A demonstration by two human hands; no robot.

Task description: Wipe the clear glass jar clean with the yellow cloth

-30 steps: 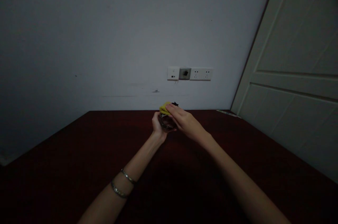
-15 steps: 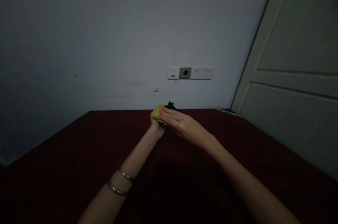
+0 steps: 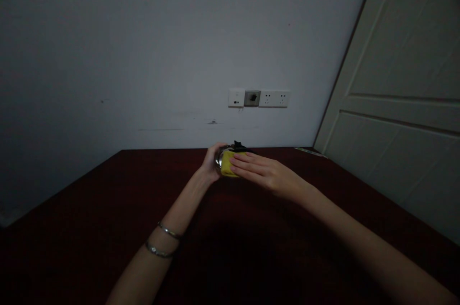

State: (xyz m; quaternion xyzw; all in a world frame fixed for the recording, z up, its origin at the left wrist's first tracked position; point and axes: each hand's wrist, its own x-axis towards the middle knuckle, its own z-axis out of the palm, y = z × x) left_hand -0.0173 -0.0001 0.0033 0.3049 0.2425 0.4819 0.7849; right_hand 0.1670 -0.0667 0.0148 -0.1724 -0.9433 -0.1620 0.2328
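Observation:
My left hand (image 3: pixel 211 165) is curled around a small shiny dark object (image 3: pixel 220 155) with a black tip (image 3: pixel 238 145) sticking up; I cannot make out what it is. My right hand (image 3: pixel 268 174) lies over it from the right, fingers held together and pressing a yellow cloth (image 3: pixel 227 164) against the object's near side. Both hands hover above the far middle of a dark red table (image 3: pixel 108 209). Two bracelets (image 3: pixel 163 240) circle my left forearm.
A grey wall rises behind the table, with a row of white sockets and a switch (image 3: pixel 258 99). At the right stands a pale panelled door (image 3: pixel 402 84). A thin light strip (image 3: pixel 309 152) lies at the table's far right edge.
The yellow cloth has slid from the top of the object down to its near side, with my right hand moving right and lower. My left hand has turned the object a little.

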